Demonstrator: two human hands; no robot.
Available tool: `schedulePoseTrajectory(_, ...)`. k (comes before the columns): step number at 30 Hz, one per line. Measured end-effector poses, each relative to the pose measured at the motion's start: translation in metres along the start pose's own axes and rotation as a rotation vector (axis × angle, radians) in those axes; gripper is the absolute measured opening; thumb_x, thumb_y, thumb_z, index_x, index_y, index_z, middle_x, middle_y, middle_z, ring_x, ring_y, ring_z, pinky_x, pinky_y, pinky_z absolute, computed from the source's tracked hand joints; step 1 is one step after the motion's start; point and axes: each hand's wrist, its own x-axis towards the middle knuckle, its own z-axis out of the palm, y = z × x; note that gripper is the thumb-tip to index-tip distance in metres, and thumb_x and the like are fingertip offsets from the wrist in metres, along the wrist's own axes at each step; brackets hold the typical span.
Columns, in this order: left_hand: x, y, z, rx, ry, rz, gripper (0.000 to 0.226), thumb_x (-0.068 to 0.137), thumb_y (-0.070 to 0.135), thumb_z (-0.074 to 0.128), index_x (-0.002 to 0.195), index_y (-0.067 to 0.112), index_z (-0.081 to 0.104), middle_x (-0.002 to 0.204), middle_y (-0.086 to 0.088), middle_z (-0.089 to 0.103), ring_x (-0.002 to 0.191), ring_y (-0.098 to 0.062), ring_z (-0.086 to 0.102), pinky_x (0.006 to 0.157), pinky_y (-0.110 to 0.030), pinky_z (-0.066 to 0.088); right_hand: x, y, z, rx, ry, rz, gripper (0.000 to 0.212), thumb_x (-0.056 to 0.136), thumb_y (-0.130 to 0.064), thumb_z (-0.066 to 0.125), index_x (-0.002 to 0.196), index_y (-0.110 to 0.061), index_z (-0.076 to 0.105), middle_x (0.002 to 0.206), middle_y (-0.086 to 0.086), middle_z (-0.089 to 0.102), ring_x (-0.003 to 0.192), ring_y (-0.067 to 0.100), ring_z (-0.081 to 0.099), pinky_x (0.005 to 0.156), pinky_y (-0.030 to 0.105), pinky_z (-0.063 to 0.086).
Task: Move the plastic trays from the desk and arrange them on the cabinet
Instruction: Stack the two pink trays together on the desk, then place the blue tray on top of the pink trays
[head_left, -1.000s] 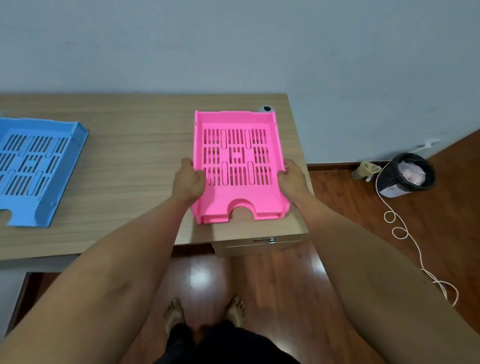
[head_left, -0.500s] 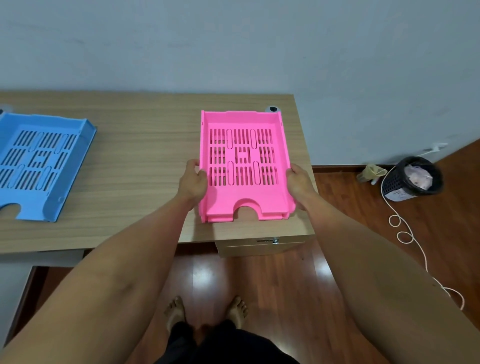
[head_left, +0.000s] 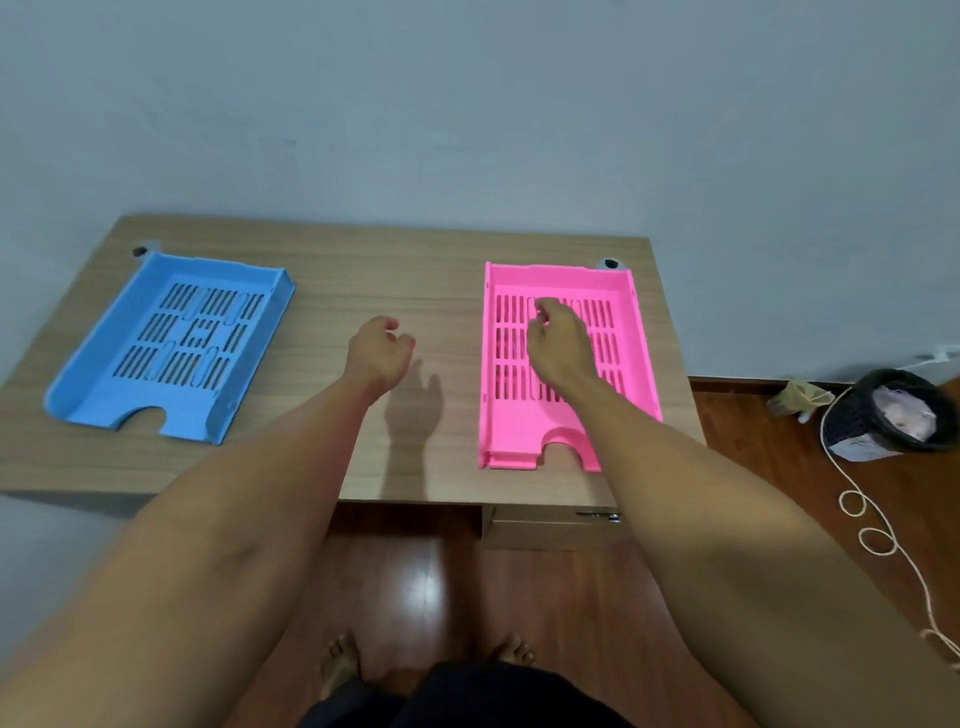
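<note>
A pink slotted plastic tray (head_left: 511, 415) lies flat on the right part of the wooden desk (head_left: 363, 270), its notched end toward me. A second pink tray seems nested under it. A blue tray (head_left: 104, 374) of the same shape lies on the desk's left part, slightly angled. My right hand (head_left: 558, 343) hovers over the pink tray's floor with fingers loosely curled and holds nothing. Above the bare desk between the two trays is my left hand (head_left: 379, 353), fingers loosely curled and empty.
A drawer unit (head_left: 550, 527) hangs under the desk's right end. On the wooden floor at the right stand a black mesh waste bin (head_left: 852, 426) and a coiled white cord (head_left: 872, 540). My bare feet are below the desk's front edge.
Both hands have let go of the pink tray's sides. The right hand moved over the tray, the left hand moved left over the desk. The view swung left, showing the whole blue tray.
</note>
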Motion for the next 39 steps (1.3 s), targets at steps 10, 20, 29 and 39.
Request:
schedulePoseTrajectory(10,0.057,-0.112,-0.177,0.114,0.071,-0.01,0.048,0.096,0.025,0.061,0.14,0.006,0.059,0.126,-0.017,0.071,0.126,-0.034,0.06,0.109,-0.035,0.041,-0.022,-0.144,0.166,0.037,-0.08,0.007,0.043,0.099,-0.011,0.054,0.14,-0.003,0.061,0.135,0.02,0.068,0.124,0.035,0.064,0.107,0.039,0.05)
schedulePoseTrajectory(20,0.101,-0.246,-0.309,0.172,0.028,-0.035,0.05,0.097,0.021,0.059,0.143,0.002,0.054,0.147,-0.021,0.057,0.135,-0.036,0.054,0.111,-0.036,0.039,-0.051,-0.241,0.317,0.082,-0.149,0.12,0.048,0.099,-0.019,0.055,0.145,-0.005,0.056,0.138,0.02,0.066,0.126,0.036,0.063,0.104,0.037,0.047)
schedulePoseTrajectory(29,0.12,-0.328,-0.344,0.225,0.032,-0.153,0.04,0.094,0.016,0.058,0.127,-0.005,0.052,0.132,-0.029,0.059,0.122,-0.045,0.059,0.099,-0.045,0.047,-0.064,-0.253,0.4,0.038,-0.29,0.181,0.038,0.101,-0.017,0.056,0.138,-0.01,0.051,0.138,0.015,0.065,0.115,0.034,0.065,0.082,0.035,0.047)
schedulePoseTrajectory(39,0.103,-0.352,-0.335,0.196,0.011,-0.154,0.035,0.097,0.012,0.048,0.127,0.003,0.064,0.126,-0.019,0.069,0.108,-0.038,0.067,0.083,-0.04,0.055,-0.067,-0.235,0.411,-0.006,-0.214,0.253,0.039,0.097,0.009,0.035,0.126,-0.008,0.056,0.115,0.009,0.067,0.098,0.028,0.064,0.075,0.039,0.058)
